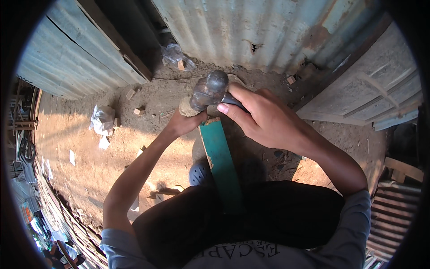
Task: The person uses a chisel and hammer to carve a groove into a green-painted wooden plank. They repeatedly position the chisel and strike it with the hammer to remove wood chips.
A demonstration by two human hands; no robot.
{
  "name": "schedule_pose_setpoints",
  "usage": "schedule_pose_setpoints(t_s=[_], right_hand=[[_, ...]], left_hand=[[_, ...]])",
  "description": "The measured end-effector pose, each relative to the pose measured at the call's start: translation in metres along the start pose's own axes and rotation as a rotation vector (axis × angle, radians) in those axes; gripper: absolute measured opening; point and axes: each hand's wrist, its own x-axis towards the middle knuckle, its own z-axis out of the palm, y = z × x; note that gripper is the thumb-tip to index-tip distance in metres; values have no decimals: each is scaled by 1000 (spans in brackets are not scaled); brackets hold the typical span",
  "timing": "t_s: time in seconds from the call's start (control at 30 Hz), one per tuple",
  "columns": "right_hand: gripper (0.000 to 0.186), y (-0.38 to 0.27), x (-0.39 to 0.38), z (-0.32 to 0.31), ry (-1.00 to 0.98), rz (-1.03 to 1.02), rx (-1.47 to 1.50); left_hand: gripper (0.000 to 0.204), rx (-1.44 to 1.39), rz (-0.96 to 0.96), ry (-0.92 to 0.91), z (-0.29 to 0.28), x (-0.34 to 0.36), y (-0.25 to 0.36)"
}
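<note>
My right hand grips the dark handle of a ball-peen hammer, thumb laid along it near the head. The worn metal head hangs over the far end of a green-painted wooden plank, which runs away from my lap between my legs. Paint is chipped at that end and along its left edge, baring wood. My left hand is closed just left of the plank's end, below the hammer head. Its fingertips are mostly hidden there, and what they pinch does not show. A rounded brown surface shows just beyond this hand.
Corrugated metal sheets stand ahead, with a grey panelled door at the right. On the dirt floor lie a clear plastic bag, another bag and small wood offcuts. Long thin strips are piled at the left.
</note>
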Motion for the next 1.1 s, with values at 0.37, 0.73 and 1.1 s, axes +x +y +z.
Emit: schedule_pose_setpoints(t_s=[0.37,0.73,1.1], right_hand=[[30,6,0,6,53,-125,10],[29,12,-2,5,48,-118,-3],[29,12,-2,5,30,-99,1]], left_hand=[[26,17,-29,-27,1,5,-11],[34,43,-43,-6,0,3,1],[32,80,-18,-22,-2,5,1]])
